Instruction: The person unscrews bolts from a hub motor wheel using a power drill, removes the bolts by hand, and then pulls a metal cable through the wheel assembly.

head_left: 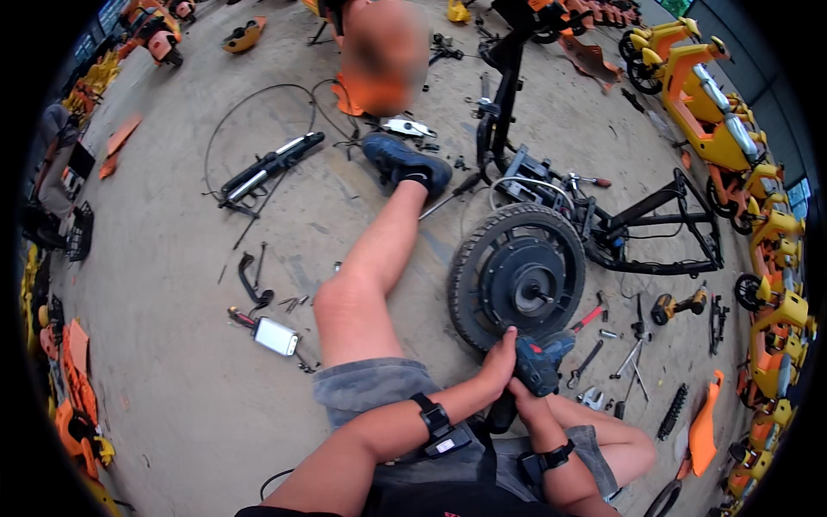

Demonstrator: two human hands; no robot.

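Both hands are close together over my lap, at the near edge of a wheel. My right hand (pixel 527 403) is closed around the grip of a dark blue-green cordless drill (pixel 536 372). My left hand (pixel 497 366) presses against the drill's left side, thumb up and fingers partly hidden. The drill's front end points up and to the right, beside the tyre. The black wheel (pixel 487 297), with a knobbly tyre and a hub motor, stands tilted with its axle stub showing. Behind it, the wheel meets a black scooter frame (pixel 616 237).
On the right lie a red-handled hammer (pixel 589 318), a wrench (pixel 586 364), a yellow power tool (pixel 680 304) and a black spring (pixel 674 412). Left are fork tubes (pixel 269 171) and a silver box with wires (pixel 276 336). Yellow scooters (pixel 706 112) line the right. Another person (pixel 383 52) is ahead.
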